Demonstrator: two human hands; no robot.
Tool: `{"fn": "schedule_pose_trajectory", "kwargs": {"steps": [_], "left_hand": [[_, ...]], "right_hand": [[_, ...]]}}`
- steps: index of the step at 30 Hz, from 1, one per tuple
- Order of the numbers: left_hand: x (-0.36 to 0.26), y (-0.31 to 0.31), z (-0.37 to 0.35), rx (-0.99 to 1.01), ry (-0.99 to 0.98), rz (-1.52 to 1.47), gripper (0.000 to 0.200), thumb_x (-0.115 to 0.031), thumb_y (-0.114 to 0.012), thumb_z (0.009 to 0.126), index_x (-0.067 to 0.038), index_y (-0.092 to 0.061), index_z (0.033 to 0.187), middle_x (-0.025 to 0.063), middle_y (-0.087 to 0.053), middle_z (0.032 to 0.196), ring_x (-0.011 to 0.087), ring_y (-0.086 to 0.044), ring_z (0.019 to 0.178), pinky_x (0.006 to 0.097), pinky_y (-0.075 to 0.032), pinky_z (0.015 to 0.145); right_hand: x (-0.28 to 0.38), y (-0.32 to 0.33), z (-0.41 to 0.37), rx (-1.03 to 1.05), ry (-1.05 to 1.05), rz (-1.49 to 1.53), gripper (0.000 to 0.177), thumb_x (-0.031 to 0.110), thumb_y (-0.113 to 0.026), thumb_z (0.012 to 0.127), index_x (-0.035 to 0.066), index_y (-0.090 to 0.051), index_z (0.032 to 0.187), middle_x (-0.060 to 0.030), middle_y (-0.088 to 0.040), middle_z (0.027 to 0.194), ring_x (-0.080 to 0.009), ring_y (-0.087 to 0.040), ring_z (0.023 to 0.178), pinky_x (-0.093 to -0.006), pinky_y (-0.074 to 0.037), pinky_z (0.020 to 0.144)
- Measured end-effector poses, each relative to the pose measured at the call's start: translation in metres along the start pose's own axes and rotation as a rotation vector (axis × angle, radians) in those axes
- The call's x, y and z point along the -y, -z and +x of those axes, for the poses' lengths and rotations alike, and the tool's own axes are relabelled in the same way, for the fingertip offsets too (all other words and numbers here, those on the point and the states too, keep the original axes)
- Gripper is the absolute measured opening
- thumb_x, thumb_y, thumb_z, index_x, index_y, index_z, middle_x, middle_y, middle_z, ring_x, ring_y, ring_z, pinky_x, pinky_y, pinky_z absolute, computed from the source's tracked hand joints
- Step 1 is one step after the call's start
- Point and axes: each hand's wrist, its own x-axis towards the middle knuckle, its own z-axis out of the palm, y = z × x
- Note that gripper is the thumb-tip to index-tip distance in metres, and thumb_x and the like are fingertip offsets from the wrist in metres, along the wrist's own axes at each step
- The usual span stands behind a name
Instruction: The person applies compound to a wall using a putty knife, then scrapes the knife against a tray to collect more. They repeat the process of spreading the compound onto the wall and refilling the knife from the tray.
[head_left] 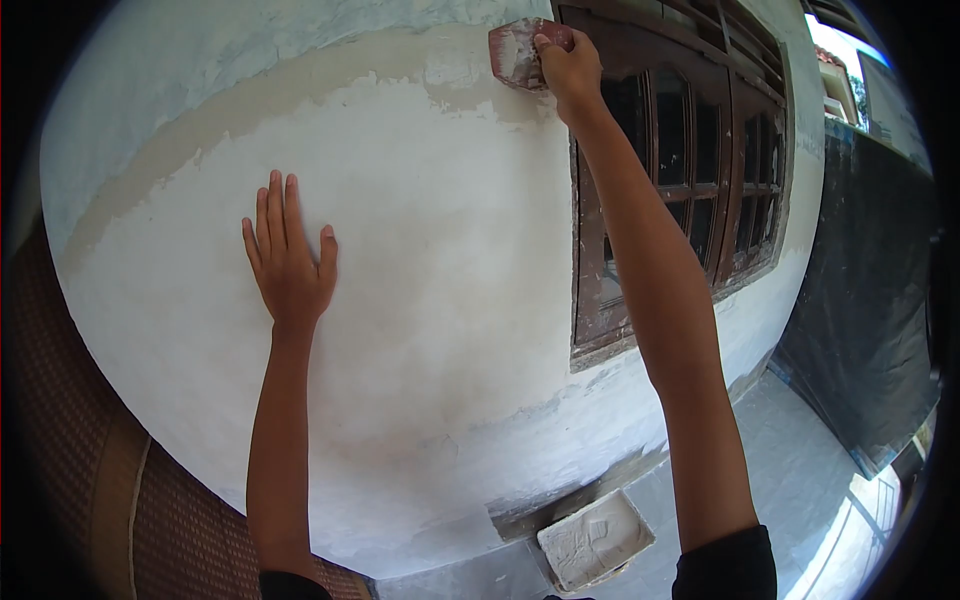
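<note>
My right hand (573,72) grips a dark red putty scraper (517,54) smeared with white filler. The scraper lies against the upper part of the wall (420,250), just left of the window frame. Flat on the white wall, fingers stretched out, rests my left hand (290,258), holding nothing. A band of bare grey-beige surface (200,135) curves along the top of the white coating, with a ragged edge. A fresh-looking square patch of filler (452,68) sits left of the scraper.
A brown wooden window (690,170) with dark panes and bars fills the wall to the right. On the grey tiled floor below stands a shallow tray (597,540) of white filler. Woven matting (190,510) lies at lower left, and a dark sheet (860,290) hangs at right.
</note>
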Motion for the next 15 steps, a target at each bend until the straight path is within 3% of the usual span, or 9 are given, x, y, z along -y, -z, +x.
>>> {"fn": "schedule_pose_trajectory", "kwargs": {"steps": [4, 6, 10, 12, 14, 15], "left_hand": [[-0.002, 0.0, -0.001, -0.006, -0.004, 0.007, 0.066, -0.025, -0.053, 0.093, -0.01, -0.035, 0.154, 0.0081, -0.034, 0.16, 0.0274, -0.03, 0.148, 0.0515, -0.018, 0.121], [-0.003, -0.001, -0.002, -0.009, -0.001, -0.002, 0.066, -0.024, -0.052, 0.093, -0.011, -0.033, 0.155, 0.0072, -0.032, 0.161, 0.0271, -0.028, 0.149, 0.0519, -0.017, 0.121], [-0.003, -0.001, -0.001, -0.01, -0.004, -0.005, 0.066, -0.023, -0.05, 0.094, -0.012, -0.03, 0.156, 0.0067, -0.03, 0.162, 0.0271, -0.026, 0.15, 0.0526, -0.017, 0.121], [-0.002, -0.002, -0.001, -0.003, -0.007, -0.007, 0.066, -0.023, -0.051, 0.094, -0.012, -0.03, 0.156, 0.0066, -0.03, 0.162, 0.0271, -0.026, 0.15, 0.0527, -0.017, 0.121], [0.0, -0.002, -0.001, 0.003, -0.013, -0.01, 0.066, -0.023, -0.051, 0.093, -0.012, -0.031, 0.156, 0.0065, -0.03, 0.162, 0.0271, -0.026, 0.15, 0.0527, -0.017, 0.121], [0.002, -0.002, -0.001, -0.002, -0.016, -0.002, 0.066, -0.024, -0.052, 0.093, -0.011, -0.033, 0.155, 0.007, -0.032, 0.161, 0.027, -0.028, 0.149, 0.0518, -0.016, 0.121]], "right_hand": [[-0.047, 0.056, 0.031, -0.111, -0.085, 0.094, 0.034, 0.011, -0.067, 0.091, -0.004, -0.059, 0.12, -0.0144, -0.068, 0.109, -0.0209, -0.068, 0.094, -0.0323, -0.054, 0.083], [-0.045, 0.074, 0.028, -0.099, -0.148, 0.3, 0.032, 0.011, -0.066, 0.092, -0.003, -0.059, 0.121, -0.0134, -0.067, 0.11, -0.0197, -0.067, 0.095, -0.0317, -0.054, 0.083], [-0.014, 0.044, 0.007, 0.001, -0.028, 0.361, 0.03, 0.012, -0.067, 0.093, -0.003, -0.06, 0.118, -0.0114, -0.068, 0.107, -0.0195, -0.066, 0.092, -0.0328, -0.053, 0.082], [0.005, 0.013, -0.005, 0.068, 0.093, 0.236, 0.032, 0.018, -0.069, 0.094, -0.001, -0.062, 0.119, -0.0086, -0.068, 0.107, -0.0169, -0.065, 0.094, -0.0324, -0.051, 0.084], [0.033, -0.013, -0.031, 0.203, 0.005, 0.369, 0.013, 0.014, -0.064, 0.095, 0.003, -0.057, 0.097, -0.0041, -0.061, 0.084, -0.0146, -0.059, 0.068, -0.0369, -0.055, 0.062], [0.033, -0.025, -0.036, 0.244, 0.075, 0.298, 0.023, 0.022, -0.071, 0.092, 0.006, -0.058, 0.103, -0.0065, -0.06, 0.081, -0.0187, -0.06, 0.069, -0.0381, -0.056, 0.062]]}}
